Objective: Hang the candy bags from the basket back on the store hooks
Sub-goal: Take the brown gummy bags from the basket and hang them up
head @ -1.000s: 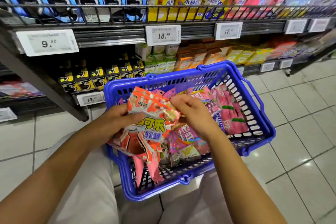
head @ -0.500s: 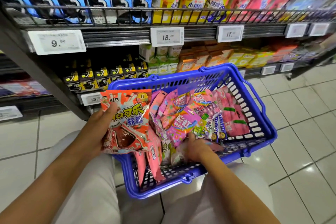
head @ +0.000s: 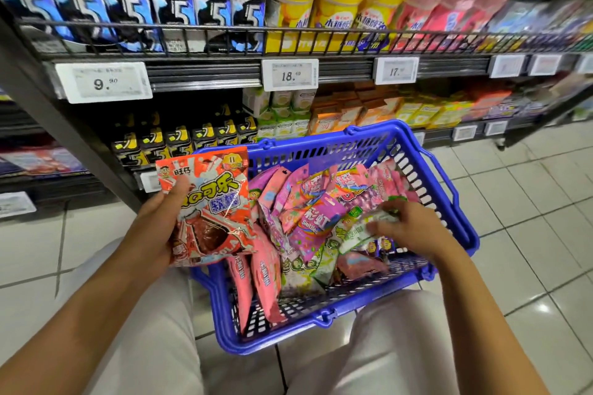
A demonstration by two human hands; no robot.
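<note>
Left hand [head: 154, 228]: grip holds the red cola candy bag [head: 208, 205], by the basket's left edge.
Right hand [head: 414, 228]: grip pinches a green bag [head: 356, 229].
Blue basket [head: 462, 234]: many candy bags inside.
Done: none hung that I can see.

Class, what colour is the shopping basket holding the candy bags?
The basket is bright blue plastic with a slotted wall, best seen in the head view.

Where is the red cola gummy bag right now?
In the head view, the red cola gummy bag is held up in the left hand, over the left rim of the blue basket, below the 9.90 price tag.
</note>
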